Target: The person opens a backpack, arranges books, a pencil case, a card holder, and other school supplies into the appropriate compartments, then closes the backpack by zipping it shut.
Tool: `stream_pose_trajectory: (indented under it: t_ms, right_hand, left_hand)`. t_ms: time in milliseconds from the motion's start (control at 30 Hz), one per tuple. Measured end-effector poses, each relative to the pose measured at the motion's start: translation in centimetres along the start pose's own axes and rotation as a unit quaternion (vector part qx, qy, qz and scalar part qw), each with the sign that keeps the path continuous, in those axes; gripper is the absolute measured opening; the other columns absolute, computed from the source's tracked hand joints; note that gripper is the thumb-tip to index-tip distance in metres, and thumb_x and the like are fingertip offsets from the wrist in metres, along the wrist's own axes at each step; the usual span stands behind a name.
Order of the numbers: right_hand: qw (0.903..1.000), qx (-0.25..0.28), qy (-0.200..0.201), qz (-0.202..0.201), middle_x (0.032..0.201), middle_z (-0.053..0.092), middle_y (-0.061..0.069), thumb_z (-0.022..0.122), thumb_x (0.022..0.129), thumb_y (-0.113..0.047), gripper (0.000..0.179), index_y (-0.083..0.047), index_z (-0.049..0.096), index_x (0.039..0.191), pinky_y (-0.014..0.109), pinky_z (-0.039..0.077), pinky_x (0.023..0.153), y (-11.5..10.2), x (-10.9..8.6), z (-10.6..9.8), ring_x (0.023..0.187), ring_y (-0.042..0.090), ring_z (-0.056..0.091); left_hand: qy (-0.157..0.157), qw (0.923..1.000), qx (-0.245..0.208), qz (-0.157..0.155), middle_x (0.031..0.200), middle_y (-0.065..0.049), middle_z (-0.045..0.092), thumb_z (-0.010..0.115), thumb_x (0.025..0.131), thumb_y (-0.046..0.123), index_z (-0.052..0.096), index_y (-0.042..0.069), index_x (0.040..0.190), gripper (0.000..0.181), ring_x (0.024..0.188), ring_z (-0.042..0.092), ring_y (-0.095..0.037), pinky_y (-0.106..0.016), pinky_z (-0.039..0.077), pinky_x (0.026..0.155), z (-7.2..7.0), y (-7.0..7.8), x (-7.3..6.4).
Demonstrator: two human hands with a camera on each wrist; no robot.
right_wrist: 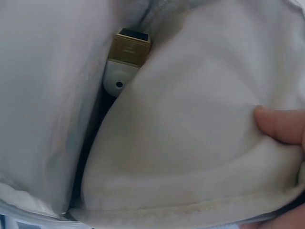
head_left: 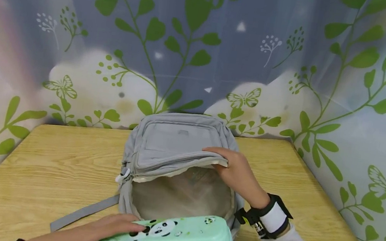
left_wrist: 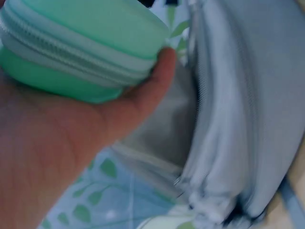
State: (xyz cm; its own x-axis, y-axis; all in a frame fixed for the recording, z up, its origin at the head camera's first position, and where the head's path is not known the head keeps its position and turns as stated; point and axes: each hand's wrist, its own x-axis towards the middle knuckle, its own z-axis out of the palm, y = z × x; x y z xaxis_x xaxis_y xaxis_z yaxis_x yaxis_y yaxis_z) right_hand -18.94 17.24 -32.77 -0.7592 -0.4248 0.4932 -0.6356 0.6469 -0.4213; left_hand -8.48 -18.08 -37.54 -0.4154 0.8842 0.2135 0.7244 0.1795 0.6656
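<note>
A grey backpack [head_left: 179,139] lies on the table, its zipped mouth gaping toward me and showing a beige lining [right_wrist: 186,129]. My right hand [head_left: 238,177] pinches the upper edge of that mouth and holds it raised, with the thumb against the lining in the right wrist view. My left hand [head_left: 113,226] grips a mint-green pencil case [head_left: 195,239] printed with pandas. The case is held in front of the mouth, overlapping its lower rim in the head view. In the left wrist view the case's zipper [left_wrist: 71,55] runs along its side, beside the bag's opening.
Inside the bag, a small white item with a gold band [right_wrist: 127,50] sits beside the lining. A grey strap [head_left: 83,212] trails left over the wooden table [head_left: 74,158]. A white charm [head_left: 122,175] hangs at the bag's left. Leaf-patterned curtains [head_left: 172,52] enclose the table's back and sides.
</note>
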Motion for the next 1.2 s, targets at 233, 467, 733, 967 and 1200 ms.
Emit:
stream_pose_trajectory:
  t_ms: [233,467,733,967,1200]
  right_hand:
    - [0.9987,0.003,-0.040,0.030,0.121,0.065,0.007,0.065,0.083,0.002,0.042,-0.017,0.064,0.121,0.025,0.039,0.063,-0.4,0.2,0.1,0.054,0.003,0.042]
    - [0.9990,-0.007,-0.043,0.012,0.121,0.065,0.007,0.066,0.084,-0.002,0.039,-0.014,0.064,0.121,0.030,0.051,0.073,-0.7,0.4,-0.3,0.081,0.019,0.066]
    - [0.9984,-0.027,-0.048,0.015,0.122,0.064,0.007,0.067,0.082,0.001,0.044,-0.015,0.063,0.123,0.037,0.053,0.080,-1.3,0.8,-1.1,0.103,0.024,0.064]
    - [0.9986,-0.011,-0.048,0.021,0.124,0.063,0.008,0.065,0.082,0.006,0.046,-0.014,0.062,0.123,0.037,0.052,0.082,-1.7,0.9,-1.4,0.110,0.026,0.061]
    - [0.9987,0.004,-0.045,0.024,0.125,0.062,0.007,0.063,0.081,0.009,0.049,-0.015,0.062,0.124,0.039,0.052,0.085,-1.6,0.6,-1.5,0.115,0.026,0.058]
  left_hand:
    - [0.068,0.9735,0.154,-0.155,0.140,-0.018,0.039,0.056,0.093,0.036,0.030,0.029,0.146,0.059,0.120,0.044,-0.036,-0.046,0.047,0.078,1.5,0.6,2.3]
    - [0.155,0.9198,0.249,-0.261,0.130,-0.017,0.047,0.061,0.087,0.045,0.046,0.026,0.137,0.055,0.115,0.046,-0.037,-0.052,0.044,0.085,2.1,2.4,6.8]
    - [0.212,0.8790,0.350,-0.245,0.112,-0.019,0.061,0.067,0.085,0.037,0.058,0.015,0.126,0.047,0.095,0.060,-0.034,-0.048,0.050,0.077,2.2,1.8,12.9]
    - [0.251,0.8127,0.486,-0.200,0.106,-0.013,0.064,0.070,0.079,0.043,0.061,0.016,0.122,0.051,0.078,0.064,-0.025,-0.035,0.050,0.057,3.2,0.9,16.6]
    - [0.279,0.7734,0.545,-0.165,0.101,-0.012,0.065,0.077,0.073,0.040,0.064,0.013,0.115,0.052,0.074,0.064,-0.022,-0.032,0.048,0.051,3.4,-0.3,17.2]
